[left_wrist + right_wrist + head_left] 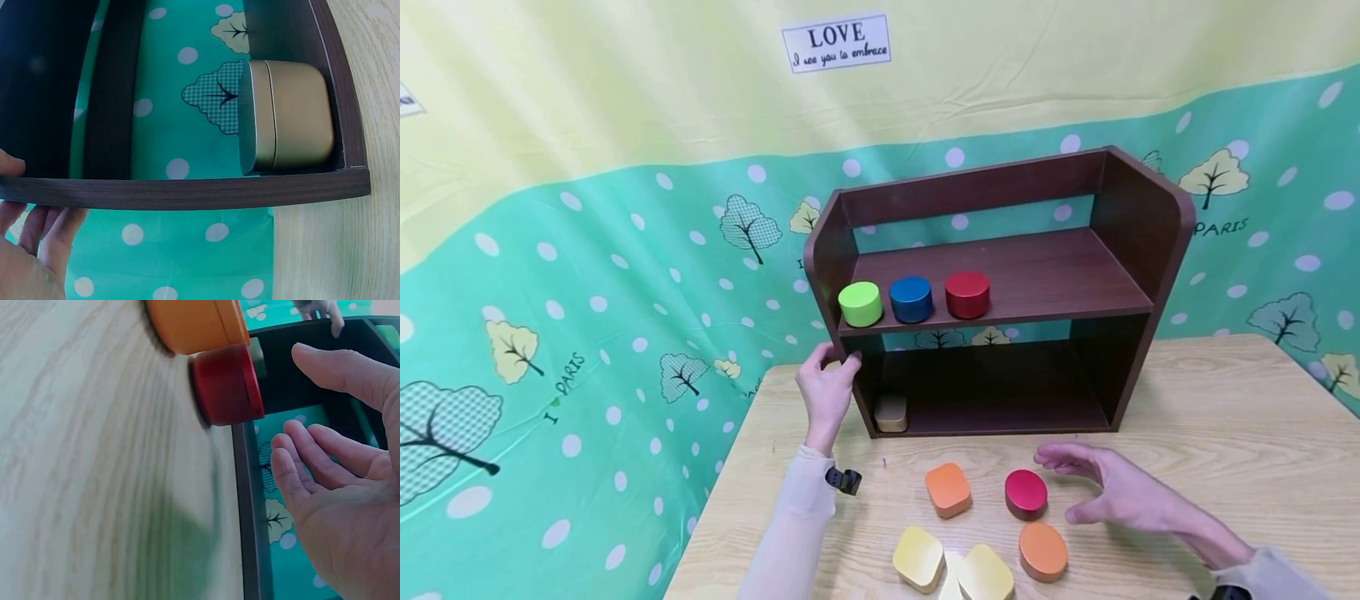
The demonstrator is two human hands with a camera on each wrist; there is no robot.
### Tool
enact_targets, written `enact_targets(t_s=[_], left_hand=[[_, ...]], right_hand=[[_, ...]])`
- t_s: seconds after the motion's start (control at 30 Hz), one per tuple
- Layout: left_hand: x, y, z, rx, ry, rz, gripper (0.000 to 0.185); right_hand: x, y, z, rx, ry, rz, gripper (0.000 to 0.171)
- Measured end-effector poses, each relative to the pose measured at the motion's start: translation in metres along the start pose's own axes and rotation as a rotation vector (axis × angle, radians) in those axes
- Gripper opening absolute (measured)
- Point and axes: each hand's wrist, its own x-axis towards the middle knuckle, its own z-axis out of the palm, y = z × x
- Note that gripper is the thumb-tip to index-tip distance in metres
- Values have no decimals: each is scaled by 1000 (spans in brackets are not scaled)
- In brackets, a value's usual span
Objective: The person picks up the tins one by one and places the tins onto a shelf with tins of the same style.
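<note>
My left hand (pixel 826 393) grips the left side panel of a dark brown two-level shelf (pixel 1000 258). In the left wrist view its thumb lies inside the panel and its fingers (pixel 59 237) outside. A gold tin (pixel 300 115) with rounded corners stands on the lower level, in the left corner. My right hand (pixel 1123 492) hovers over the table, thumb and fingers spread apart, holding nothing. Nearest to it are a round dark red tin (pixel 1026 494) and a round orange tin (pixel 1042 552); the fingers are apart from both.
Green (pixel 861 304), blue (pixel 912 300) and red (pixel 967 296) round tins line the upper level's front left. On the wooden table (pixel 1225 417) lie a square orange tin (pixel 948 490) and two pale yellow square tins (pixel 918 559). A patterned curtain (pixel 625 250) hangs behind.
</note>
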Motion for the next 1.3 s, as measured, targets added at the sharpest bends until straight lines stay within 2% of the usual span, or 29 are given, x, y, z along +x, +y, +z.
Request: enact_targets(t_s=[0.37, 0.87, 1.13, 1.3], left_hand=[[0, 0, 1, -4, -3, 2, 10], [0, -1, 0, 8, 6, -6, 9], [0, 0, 1, 1, 18, 5, 10], [-1, 1, 2, -15, 19, 3, 11]], right_hand=[[1, 6, 6, -22, -16, 123, 82], [5, 11, 13, 15, -28, 118, 79], [7, 15, 16, 5, -23, 157, 80], [9, 19, 19, 26, -30, 111, 79]])
